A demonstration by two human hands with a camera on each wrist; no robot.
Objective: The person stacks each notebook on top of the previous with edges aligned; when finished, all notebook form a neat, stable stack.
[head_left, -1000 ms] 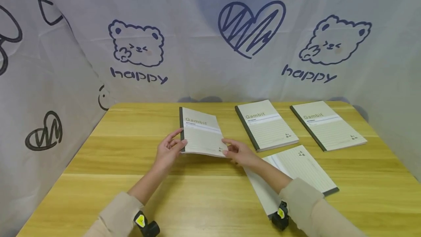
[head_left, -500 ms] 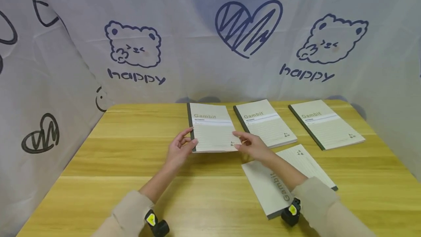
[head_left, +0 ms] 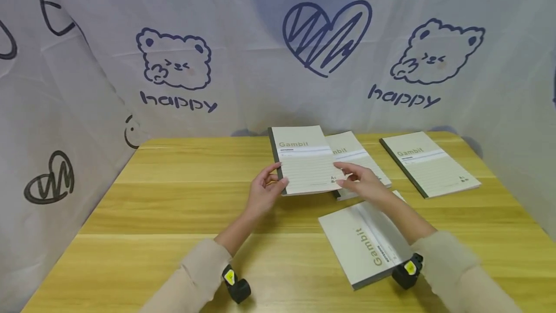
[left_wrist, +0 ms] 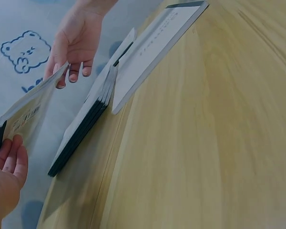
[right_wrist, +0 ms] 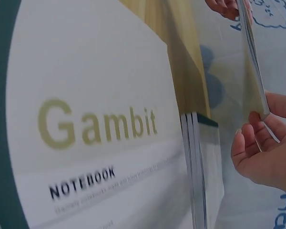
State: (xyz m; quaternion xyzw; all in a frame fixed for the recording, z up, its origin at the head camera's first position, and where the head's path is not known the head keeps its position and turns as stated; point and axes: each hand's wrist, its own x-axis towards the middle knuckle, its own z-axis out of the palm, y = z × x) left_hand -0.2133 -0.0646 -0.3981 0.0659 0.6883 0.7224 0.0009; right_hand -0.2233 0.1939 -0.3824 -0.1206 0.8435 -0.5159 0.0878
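Note:
A cream Gambit notebook [head_left: 304, 170] with a dark spine is held in the air between both hands, tilted up. My left hand [head_left: 264, 191] pinches its spine side near the lower corner, thumb on the cover. My right hand [head_left: 364, 183] pinches the opposite lower corner. Beneath and behind it lies a stack of notebooks [head_left: 360, 156], partly covered by the held one; the left wrist view shows the layered dark spines of this stack [left_wrist: 81, 133]. Under my right forearm another notebook [head_left: 349, 245] lies turned sideways, its print large in the right wrist view.
Another notebook [head_left: 434, 165] lies at the back right of the wooden table [head_left: 165, 216]. A white cloth with drawn bears and a heart [head_left: 326, 37] hangs behind the table's far edge.
Both hands have carried the held notebook to the right and slightly upward, from the bare table to over the left part of the back stack. The other notebooks stay in place.

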